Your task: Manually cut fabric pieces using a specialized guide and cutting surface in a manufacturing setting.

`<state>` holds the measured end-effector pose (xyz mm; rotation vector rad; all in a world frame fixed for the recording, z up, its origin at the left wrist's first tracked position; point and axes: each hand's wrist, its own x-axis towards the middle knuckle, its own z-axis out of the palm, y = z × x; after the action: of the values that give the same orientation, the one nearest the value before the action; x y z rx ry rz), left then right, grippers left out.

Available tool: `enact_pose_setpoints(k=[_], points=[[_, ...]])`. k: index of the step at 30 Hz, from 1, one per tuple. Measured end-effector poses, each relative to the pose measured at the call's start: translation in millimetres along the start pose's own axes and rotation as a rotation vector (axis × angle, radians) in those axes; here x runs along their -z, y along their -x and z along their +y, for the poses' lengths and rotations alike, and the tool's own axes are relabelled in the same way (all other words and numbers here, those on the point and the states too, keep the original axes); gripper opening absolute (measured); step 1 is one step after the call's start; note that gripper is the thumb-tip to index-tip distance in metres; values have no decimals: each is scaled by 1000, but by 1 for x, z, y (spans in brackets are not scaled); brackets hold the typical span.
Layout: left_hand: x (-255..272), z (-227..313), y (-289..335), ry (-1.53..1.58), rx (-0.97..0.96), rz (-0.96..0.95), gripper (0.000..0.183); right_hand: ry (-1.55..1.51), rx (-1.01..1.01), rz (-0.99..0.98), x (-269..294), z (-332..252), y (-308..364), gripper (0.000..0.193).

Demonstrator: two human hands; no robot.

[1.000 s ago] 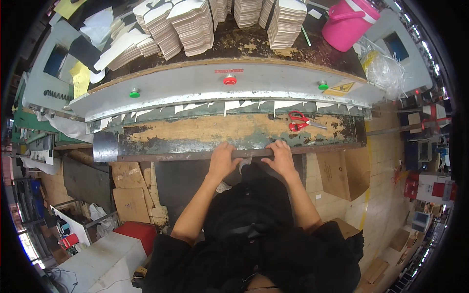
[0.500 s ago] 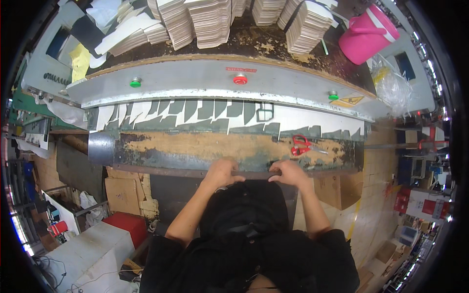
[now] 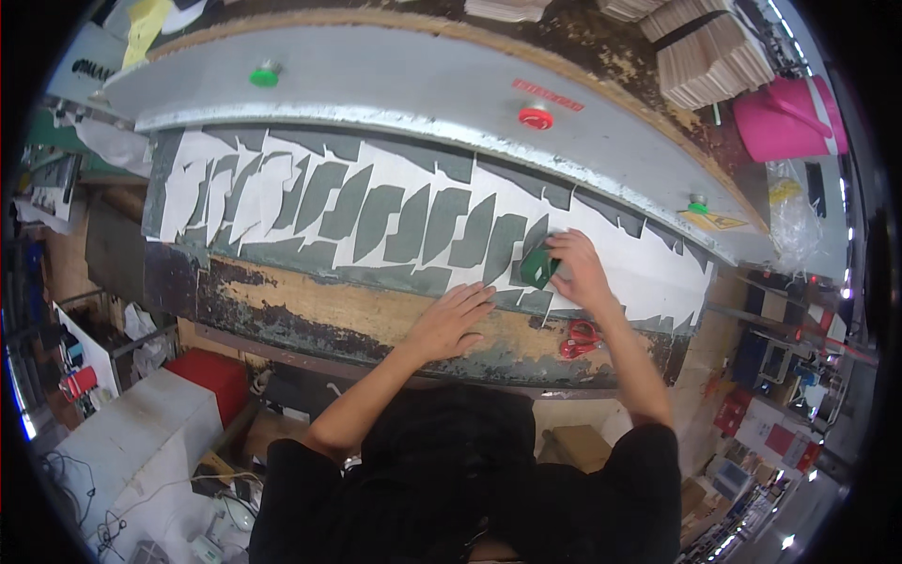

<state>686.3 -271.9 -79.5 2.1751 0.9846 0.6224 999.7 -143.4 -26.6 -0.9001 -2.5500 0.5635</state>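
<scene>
A white sheet with a row of cut-out shapes lies across the dark bed of a press machine. My right hand grips a green cutting die set on the sheet near its right part. My left hand lies flat, fingers apart, on the sheet's near edge and the worn wooden board just left of the die.
Red-handled scissors lie on the board under my right forearm. The grey press beam carries green buttons and a red button. Cardboard stacks and a pink container stand behind. Boxes and a red bin sit below left.
I have leaned forward over the bed. Both hands left the board's front edge; the right now holds the green die on the sheet and the left lies flat beside it.
</scene>
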Motion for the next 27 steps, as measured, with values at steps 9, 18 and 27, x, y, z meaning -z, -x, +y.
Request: enact_pose_setpoints(k=[9, 18, 27], points=[[14, 71, -18, 427, 168, 320, 58, -884, -911, 701, -106, -155, 108, 28], [69, 29, 7, 91, 469, 318, 30, -1115, -938, 491, -92, -222, 105, 48], [190, -127, 53, -713, 762, 828, 50, 135, -1039, 393, -43, -83, 84, 45]])
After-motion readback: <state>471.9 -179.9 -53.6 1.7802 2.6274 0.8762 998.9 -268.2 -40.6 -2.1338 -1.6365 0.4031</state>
